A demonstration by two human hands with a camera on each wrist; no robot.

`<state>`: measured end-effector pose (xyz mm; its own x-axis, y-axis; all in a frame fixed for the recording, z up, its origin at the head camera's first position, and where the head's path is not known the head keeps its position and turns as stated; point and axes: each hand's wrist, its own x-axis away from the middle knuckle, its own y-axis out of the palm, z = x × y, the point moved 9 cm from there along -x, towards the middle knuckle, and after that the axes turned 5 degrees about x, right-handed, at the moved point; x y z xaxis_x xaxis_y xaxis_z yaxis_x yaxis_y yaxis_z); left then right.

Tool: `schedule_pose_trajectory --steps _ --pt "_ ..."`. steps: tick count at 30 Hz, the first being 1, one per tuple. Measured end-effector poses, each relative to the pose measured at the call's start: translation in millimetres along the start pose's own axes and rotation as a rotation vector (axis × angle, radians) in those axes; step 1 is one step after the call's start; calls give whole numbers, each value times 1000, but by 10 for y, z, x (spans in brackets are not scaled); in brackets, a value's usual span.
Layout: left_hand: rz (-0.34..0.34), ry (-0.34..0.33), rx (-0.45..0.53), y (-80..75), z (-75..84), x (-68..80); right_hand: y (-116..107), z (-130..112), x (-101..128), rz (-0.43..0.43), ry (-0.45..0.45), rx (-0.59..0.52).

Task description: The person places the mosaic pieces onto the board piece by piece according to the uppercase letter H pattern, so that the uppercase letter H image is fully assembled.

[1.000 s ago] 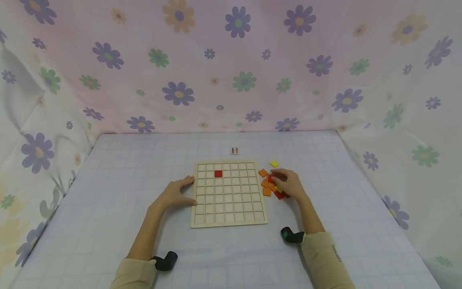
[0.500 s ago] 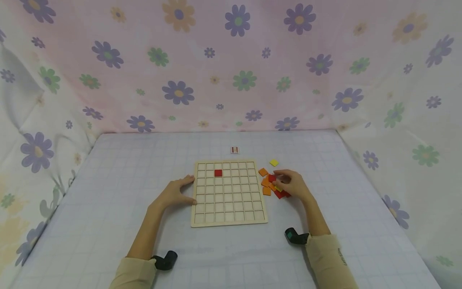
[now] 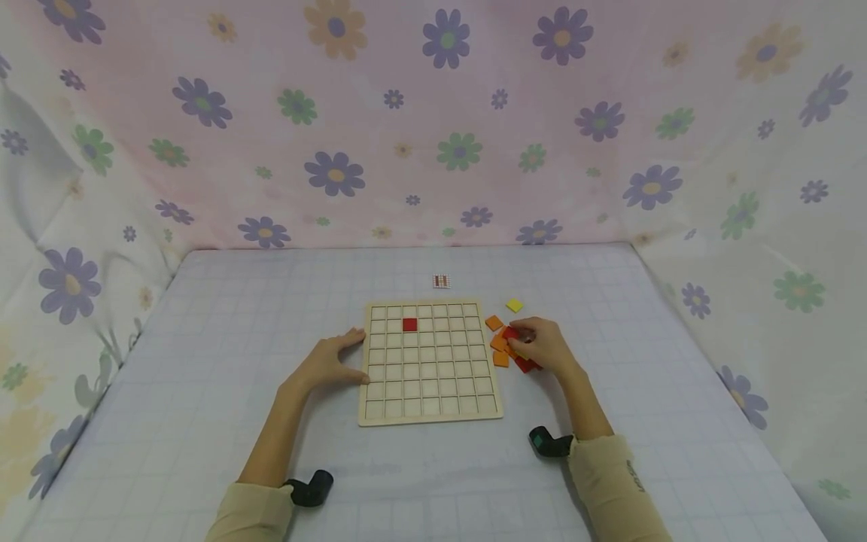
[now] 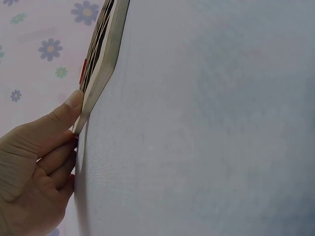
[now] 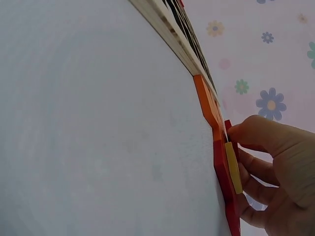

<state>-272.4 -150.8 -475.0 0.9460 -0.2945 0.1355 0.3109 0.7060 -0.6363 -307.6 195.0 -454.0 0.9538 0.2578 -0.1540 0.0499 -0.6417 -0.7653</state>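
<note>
Since half a second earlier, our right hand (image 3: 545,348) had edged left over the pile of flat square tiles (image 3: 509,348) beside the wooden grid board's (image 3: 430,361) right edge, fingers curled, pinching a red tile (image 5: 229,132). Our left hand (image 3: 328,363) pressed relaxed fingers against the board's left edge on the gridded tabletop (image 3: 203,354).

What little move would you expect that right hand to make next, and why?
Probably lifting one tile clear of the heap. The right hand is curled over the pile of tiles, fingertips on a red tile, while the left hand rests against the board, which holds one placed tile.
</note>
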Motion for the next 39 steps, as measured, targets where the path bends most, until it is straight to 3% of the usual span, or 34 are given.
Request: schedule_pose_trajectory --steps 8,18,25,32,39 --pt "0 3 3 -3 15 -3 38 -240 -98 66 -113 -68" --pt "-4 12 12 -8 30 -2 333 -686 -312 14 -253 -197" --pt "0 24 1 -9 39 -5 582 -1047 -392 -38 -384 -180" --pt "-4 2 17 2 17 -10 871 -1197 -408 -103 -434 -74" --pt "0 7 10 14 1 -17 990 -1302 -407 -131 -454 -36"
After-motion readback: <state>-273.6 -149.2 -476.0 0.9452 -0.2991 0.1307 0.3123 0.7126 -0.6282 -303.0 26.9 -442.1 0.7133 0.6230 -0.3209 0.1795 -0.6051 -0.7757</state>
